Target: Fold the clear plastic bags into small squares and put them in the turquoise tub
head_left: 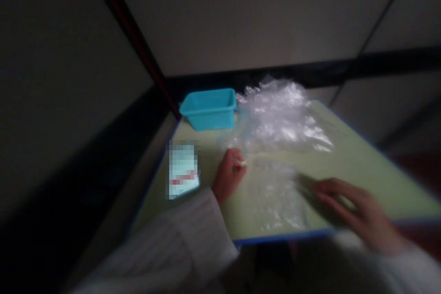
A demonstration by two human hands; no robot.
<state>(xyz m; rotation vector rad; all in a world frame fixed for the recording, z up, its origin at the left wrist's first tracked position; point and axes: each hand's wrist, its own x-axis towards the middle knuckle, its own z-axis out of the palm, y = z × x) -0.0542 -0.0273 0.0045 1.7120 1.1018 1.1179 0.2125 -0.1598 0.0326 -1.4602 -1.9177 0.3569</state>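
My left hand (229, 174) rests on the pale green table (361, 165), its fingers curled in a pinch on the corner of a clear plastic bag (275, 197) that lies flat in front of me. To the right, my right hand (354, 211) lies on the table with fingers stretched out, touching the right edge of that bag. A heap of several more clear plastic bags (279, 115) sits farther back on the table. Both arms wear a white ribbed sleeve. The picture is dim and blurred.
A turquoise plastic tub (210, 108) stands at the table's far left corner. A small light card or phone (183, 170) lies near the left edge. The table has a blue rim; partition walls close it in at the back and left.
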